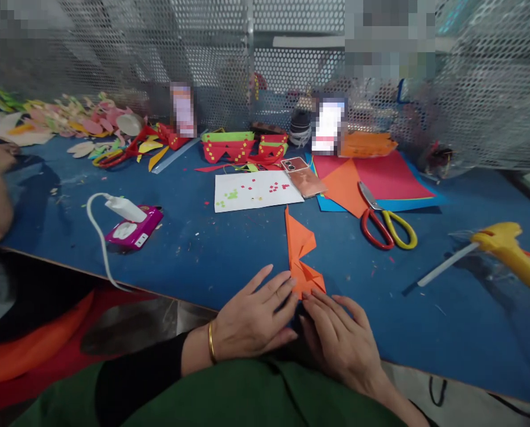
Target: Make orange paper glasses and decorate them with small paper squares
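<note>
Our folded orange paper piece (301, 240) lay on the blue tabletop (211, 249), stretching ahead of our left hand (258, 314), loosely spread against its left side, and our right hand (342, 335), fingers close together on its near edge.

Left hand (256, 314), right hand (345, 339), both touching orange paper (298, 240) (folded)

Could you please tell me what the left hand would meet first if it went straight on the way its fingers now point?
The folded orange paper: the left hand's fingertips seem to rest on its near part, though exact contact is hard to judge.
</note>
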{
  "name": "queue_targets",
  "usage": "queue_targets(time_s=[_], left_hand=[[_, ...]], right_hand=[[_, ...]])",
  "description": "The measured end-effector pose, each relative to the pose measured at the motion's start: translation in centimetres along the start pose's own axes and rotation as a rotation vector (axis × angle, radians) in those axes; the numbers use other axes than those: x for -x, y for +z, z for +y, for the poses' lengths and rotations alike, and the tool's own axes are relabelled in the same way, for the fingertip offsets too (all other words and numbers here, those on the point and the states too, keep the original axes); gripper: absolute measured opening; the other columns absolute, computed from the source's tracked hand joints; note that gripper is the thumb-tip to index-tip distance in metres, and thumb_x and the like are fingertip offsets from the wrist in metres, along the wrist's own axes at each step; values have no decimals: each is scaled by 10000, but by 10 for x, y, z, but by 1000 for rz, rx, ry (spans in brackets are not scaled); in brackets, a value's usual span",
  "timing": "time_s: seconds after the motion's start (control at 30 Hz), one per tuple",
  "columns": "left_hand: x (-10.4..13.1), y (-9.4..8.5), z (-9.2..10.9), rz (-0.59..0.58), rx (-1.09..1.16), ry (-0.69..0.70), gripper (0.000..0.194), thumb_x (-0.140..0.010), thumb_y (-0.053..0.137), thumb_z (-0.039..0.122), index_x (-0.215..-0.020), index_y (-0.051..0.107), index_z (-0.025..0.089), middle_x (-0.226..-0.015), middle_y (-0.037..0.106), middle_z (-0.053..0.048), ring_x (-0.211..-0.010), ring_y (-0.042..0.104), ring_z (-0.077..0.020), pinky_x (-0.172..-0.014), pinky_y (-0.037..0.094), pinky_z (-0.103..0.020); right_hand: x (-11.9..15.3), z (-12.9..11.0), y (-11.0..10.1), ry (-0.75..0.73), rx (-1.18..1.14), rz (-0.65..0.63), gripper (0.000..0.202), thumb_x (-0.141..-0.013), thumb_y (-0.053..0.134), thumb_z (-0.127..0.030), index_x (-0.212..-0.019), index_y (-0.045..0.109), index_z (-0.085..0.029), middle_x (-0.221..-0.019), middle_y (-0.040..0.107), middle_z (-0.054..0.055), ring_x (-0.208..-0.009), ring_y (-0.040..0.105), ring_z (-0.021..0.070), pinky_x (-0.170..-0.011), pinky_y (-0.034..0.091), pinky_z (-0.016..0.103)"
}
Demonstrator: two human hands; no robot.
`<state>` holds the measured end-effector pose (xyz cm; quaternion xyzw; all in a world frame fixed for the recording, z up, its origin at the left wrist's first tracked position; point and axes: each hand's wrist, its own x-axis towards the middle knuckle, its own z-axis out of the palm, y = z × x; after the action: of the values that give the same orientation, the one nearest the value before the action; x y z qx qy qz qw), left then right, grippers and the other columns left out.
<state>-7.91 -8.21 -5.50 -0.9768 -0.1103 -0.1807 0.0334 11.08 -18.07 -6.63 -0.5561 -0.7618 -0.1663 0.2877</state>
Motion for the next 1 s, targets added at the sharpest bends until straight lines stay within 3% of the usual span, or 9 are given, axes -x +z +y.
queue_targets(time_s=[0.2,0.57,0.8,1.0], left_hand=[[0,3,2,29,16,24,433,-1019,486,381,-1306,616,84,-1348,670,-120,-1319,552,-265,-1217,312,-475],[-5,2,3,8,-18,17,478,-1027,463,471,-1287,635,108,-1294,695,-120,-1291,566,-279,-1199,335,-507],[0,7,8,172,-47,-27,457,-1010,529,440,-1268,656,86,-1274,718,-101,-1266,604,-257,-1264,221,-469],[0,7,10,175,-8,-45,456,-994,544,425,-1243,669,65,-1241,736,-103,-1166,660,-250,-1233,291,-475]], right_hand=[[-4,-1,-2,-42,38,-24,219,-1000,455,-127,-1057,666,-150,-1046,786,81,-967,740,198,-965,418,375],[10,7,-14,-7,59,-53,216,-1008,467,-118,-1104,659,-139,-1114,774,65,-1019,726,196,-1007,408,381],[16,5,-13,58,61,-31,176,-985,534,-168,-1119,648,-176,-1139,770,22,-1069,701,199,-1099,365,378],[16,5,-11,92,49,-1,107,-981,566,-164,-1054,644,-166,-1055,787,23,-1016,719,186,-1118,357,366]])
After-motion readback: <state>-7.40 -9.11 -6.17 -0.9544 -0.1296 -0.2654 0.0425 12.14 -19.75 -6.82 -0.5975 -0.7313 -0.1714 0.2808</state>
